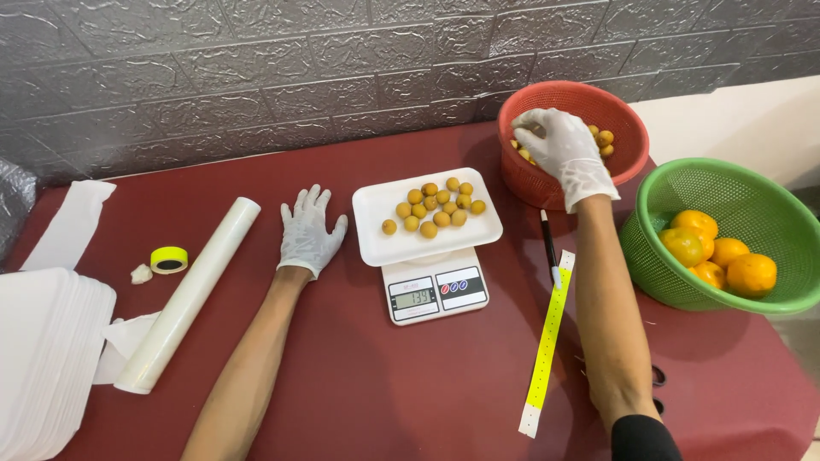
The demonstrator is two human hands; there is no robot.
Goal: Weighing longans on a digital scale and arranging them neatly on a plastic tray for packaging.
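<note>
Fingers (536, 128) of your right hand (564, 154), in a white glove, curled downward inside a red basket (623, 115) at the far right of the table (384, 376), bunched over the small yellow-brown fruits (603, 138) lying in it; whether they pinched one could not be told, since the hand hid the fingertips. More of those fruits showed just beyond the hand toward the basket's right wall.

Your left hand (309, 235), also gloved in white, lay flat on the table with its fingers spread and holding nothing. It rested just left of a white tray (376, 243), near but not touching it. That tray sat on a small white kitchen scale (436, 294) with a lit display, and carried a loose cluster of the same small fruits (436, 205), well apart from your right hand and closer to your left.

A roll of clear film (192, 290) lay at an angle left of your left hand. Further left were a small roll of yellow tape (169, 259) and a stack of white trays (43, 350) at the table's edge. Between the scale and your right forearm lay a black pen (547, 243) and a long yellow paper strip (549, 337). A green basket (752, 183) holding oranges (717, 252) stood at the right, beside the red one. A grey stone-patterned wall (256, 77) ran behind the table.
</note>
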